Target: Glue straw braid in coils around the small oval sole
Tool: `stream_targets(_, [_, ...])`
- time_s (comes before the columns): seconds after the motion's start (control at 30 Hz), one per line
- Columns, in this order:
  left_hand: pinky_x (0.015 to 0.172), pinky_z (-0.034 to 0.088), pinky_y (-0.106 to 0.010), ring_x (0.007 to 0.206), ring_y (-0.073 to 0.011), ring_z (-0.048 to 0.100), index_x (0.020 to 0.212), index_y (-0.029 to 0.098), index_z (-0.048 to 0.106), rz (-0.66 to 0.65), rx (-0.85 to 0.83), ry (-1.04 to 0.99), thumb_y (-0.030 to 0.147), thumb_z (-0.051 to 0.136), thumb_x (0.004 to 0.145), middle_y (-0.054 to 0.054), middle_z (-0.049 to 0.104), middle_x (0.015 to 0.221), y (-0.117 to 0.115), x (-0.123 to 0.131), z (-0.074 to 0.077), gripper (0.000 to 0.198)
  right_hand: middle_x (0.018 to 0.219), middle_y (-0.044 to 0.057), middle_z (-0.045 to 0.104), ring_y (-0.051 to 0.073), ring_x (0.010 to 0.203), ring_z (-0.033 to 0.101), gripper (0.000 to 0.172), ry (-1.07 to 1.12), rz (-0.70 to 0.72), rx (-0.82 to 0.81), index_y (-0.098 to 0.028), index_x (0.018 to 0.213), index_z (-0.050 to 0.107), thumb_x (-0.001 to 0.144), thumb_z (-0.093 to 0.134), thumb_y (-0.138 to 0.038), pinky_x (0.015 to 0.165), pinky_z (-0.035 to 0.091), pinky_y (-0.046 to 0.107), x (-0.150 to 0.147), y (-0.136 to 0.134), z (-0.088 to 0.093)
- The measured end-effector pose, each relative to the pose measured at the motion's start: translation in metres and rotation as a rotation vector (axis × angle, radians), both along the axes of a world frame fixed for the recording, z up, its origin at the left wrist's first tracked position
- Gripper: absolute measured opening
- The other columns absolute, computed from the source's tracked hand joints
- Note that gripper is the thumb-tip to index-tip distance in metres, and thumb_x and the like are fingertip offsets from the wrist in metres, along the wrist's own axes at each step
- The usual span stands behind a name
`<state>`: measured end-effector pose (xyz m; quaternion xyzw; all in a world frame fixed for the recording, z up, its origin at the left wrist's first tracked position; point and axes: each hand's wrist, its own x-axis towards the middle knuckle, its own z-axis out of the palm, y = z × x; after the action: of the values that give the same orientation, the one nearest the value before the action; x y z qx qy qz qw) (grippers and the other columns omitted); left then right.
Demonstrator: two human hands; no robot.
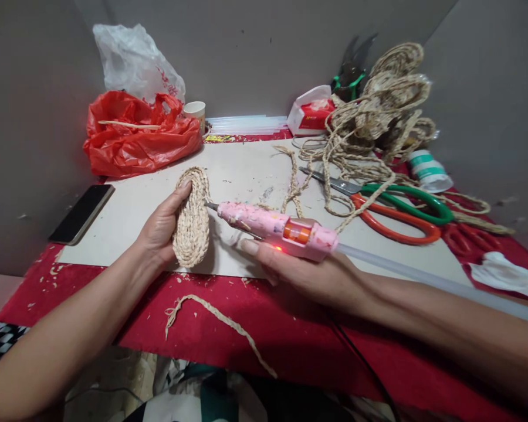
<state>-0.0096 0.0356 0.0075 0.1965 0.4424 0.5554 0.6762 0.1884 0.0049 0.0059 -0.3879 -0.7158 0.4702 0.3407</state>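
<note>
My left hand [161, 225] grips a small oval sole woven from braided straw [192, 217], held on edge above the beige board [246, 170]. My right hand [308, 272] holds a pink hot glue gun [277, 227] with an orange band and a lit red light. Its metal nozzle touches the right edge of the straw sole. A clear glue stick [422, 275] sticks out of the gun's back toward the right.
A loose straw braid [220, 319] lies on the red cloth near me. Green-handled and orange-handled scissors [396, 211] and a tangle of straw rope [378, 123] lie at the right. A red plastic bag [136, 135], paper cup [195, 111] and black phone [81, 214] are at the left.
</note>
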Motion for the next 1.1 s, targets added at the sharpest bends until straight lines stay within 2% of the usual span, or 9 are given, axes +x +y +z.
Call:
stream_targets(0.13, [0.047,0.053,-0.023,0.048,-0.0161,0.063,0.100,0.016,0.067,0.003,0.040,0.006,0.027,0.059,0.085,0.000,0.065,0.053,0.0005,-0.0013,-0.0016,0.021,0.065,0.001,0.064,0.014,0.058,0.058,0.025,-0.056,0.021,-0.011,-0.019,0.100,0.068,0.088,0.055,-0.036,0.055,0.048,0.025,0.0003,-0.0015,0.0024])
stream_targets(0.3, [0.048,0.054,-0.025,0.047,-0.0159,0.061,0.103,0.019,0.067,0.038,0.058,0.007,0.026,0.062,0.082,0.000,0.065,0.055,0.0004,-0.0032,-0.0017,0.022,0.072,0.003,0.068,0.020,0.072,0.065,0.024,-0.080,0.070,-0.023,-0.023,0.104,0.070,0.088,0.057,-0.035,0.061,0.054,0.029,0.0031,0.0001,0.0005])
stream_targets(0.4, [0.049,0.055,-0.026,0.048,-0.0164,0.062,0.104,0.019,0.066,0.049,0.059,0.026,0.027,0.064,0.082,-0.001,0.066,0.057,0.0000,-0.0039,-0.0010,0.024,0.070,0.003,0.069,0.021,0.073,0.067,0.024,-0.085,0.078,-0.035,-0.024,0.104,0.070,0.087,0.058,-0.035,0.062,0.055,0.030,0.0045,-0.0008,0.0001])
stream_targets(0.63, [0.046,0.053,-0.020,0.046,-0.0126,0.062,0.100,0.015,0.066,0.051,0.087,0.012,0.025,0.064,0.081,0.000,0.067,0.060,0.0006,-0.0054,-0.0014,0.021,0.076,0.004,0.070,0.024,0.083,0.068,0.022,-0.086,0.072,-0.013,-0.024,0.102,0.071,0.087,0.057,-0.035,0.064,0.056,0.031,0.0033,-0.0050,0.0011])
stream_targets(0.73, [0.049,0.054,-0.019,0.046,-0.0113,0.062,0.100,0.016,0.065,0.067,0.092,0.027,0.025,0.065,0.081,0.001,0.067,0.061,0.0009,-0.0059,-0.0015,0.021,0.076,0.004,0.070,0.024,0.084,0.068,0.023,-0.069,0.067,-0.017,-0.024,0.102,0.070,0.086,0.059,-0.035,0.065,0.056,0.031,0.0032,-0.0063,0.0007])
stream_targets(0.93, [0.059,0.057,-0.021,0.047,-0.0110,0.062,0.103,0.017,0.065,0.081,0.117,0.035,0.026,0.067,0.079,0.002,0.066,0.060,0.0014,-0.0056,-0.0022,0.026,0.074,0.004,0.070,0.023,0.077,0.067,0.023,-0.051,0.074,-0.027,-0.025,0.103,0.069,0.086,0.060,-0.036,0.061,0.055,0.030,0.0046,-0.0075,0.0004])
stream_targets(1.1, [0.061,0.057,-0.025,0.052,-0.0140,0.064,0.102,0.017,0.066,0.079,0.120,0.045,0.026,0.065,0.080,0.001,0.067,0.062,0.0020,-0.0054,-0.0029,0.024,0.064,0.002,0.064,0.018,0.061,0.061,0.024,-0.052,0.087,-0.051,-0.022,0.103,0.069,0.085,0.060,-0.035,0.051,0.049,0.026,0.0051,-0.0083,0.0027])
